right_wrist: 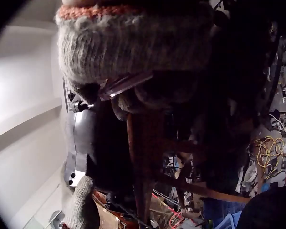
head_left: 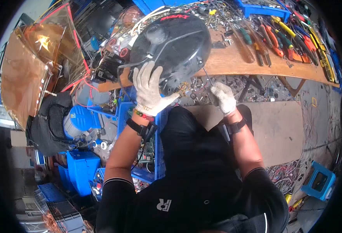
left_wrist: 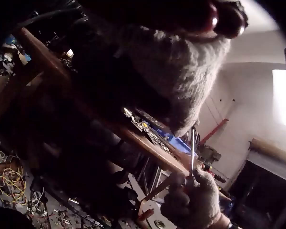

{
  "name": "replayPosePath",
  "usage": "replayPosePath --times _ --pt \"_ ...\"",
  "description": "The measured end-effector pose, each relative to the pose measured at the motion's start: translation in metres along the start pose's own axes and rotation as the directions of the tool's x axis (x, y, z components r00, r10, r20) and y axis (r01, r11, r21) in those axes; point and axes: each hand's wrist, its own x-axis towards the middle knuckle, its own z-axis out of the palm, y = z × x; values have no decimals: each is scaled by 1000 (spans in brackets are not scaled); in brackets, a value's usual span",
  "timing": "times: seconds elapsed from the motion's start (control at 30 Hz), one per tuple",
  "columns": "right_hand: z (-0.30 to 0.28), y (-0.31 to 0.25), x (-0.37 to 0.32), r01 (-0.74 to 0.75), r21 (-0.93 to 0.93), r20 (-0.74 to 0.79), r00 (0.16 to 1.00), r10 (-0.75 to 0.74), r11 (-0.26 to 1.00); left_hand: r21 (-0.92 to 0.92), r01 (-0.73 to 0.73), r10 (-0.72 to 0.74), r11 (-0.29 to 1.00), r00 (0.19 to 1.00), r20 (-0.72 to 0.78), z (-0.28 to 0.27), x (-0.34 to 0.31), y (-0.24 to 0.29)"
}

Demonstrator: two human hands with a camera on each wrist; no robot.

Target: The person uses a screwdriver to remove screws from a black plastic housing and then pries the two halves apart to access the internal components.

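Note:
A large black disc-shaped casing [head_left: 178,46] with red lettering and a cable across it leans over the near edge of the workbench. My gloved left hand [head_left: 149,87] lies against its lower left side, fingers extended and thumb spread. In my gloved right hand [head_left: 224,99] I grip a screwdriver [head_left: 207,74] by its handle, with the thin shaft pointing up to the casing's lower right edge. The left wrist view shows the metal shaft [left_wrist: 193,145] rising from the right fist. A translucent handle [right_wrist: 126,86] shows under the glove in the right wrist view.
Pliers and other hand tools [head_left: 291,39] line the right of the wooden bench [head_left: 233,66]. Small metal parts crowd its back, near a blue tray [head_left: 264,9]. Blue crates [head_left: 160,143] and a blue-lidded bucket [head_left: 79,120] stand at left. Cardboard [head_left: 275,132] lies on the floor.

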Motion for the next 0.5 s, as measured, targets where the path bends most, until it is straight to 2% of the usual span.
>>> replayPosePath --times 0.03,0.1,0.17,0.23,0.3,0.37,0.4,0.43,0.5 --pt "-2 -3 -1 -69 8 17 998 69 998 -5 40 -40 999 999 -18 0 -4 2" --pt "1 18 6 234 -224 -65 965 -254 946 -11 103 -104 995 994 -31 -1 -15 8" --pt "-6 15 5 59 -103 -8 998 -60 993 -15 202 -203 979 975 -94 -2 -22 13" --pt "-5 20 5 23 -83 4 1000 -22 996 -64 263 -269 963 954 -133 -7 -27 26" --pt "-1 22 5 15 -24 -50 999 -16 1000 -127 307 -326 943 931 -165 -16 -29 37" --pt "0 19 3 -57 6 -63 996 58 998 -168 108 -140 980 970 -198 -29 -20 48" --pt "0 29 6 19 -110 -95 995 -29 994 -131 77 -96 988 985 -141 -38 -6 57" --pt "1 27 3 13 -120 -96 995 -24 993 -141 83 -104 986 984 -143 -41 6 67" --pt "9 21 2 63 -158 -128 988 -84 985 -71 50 -50 996 999 6 -40 28 82"
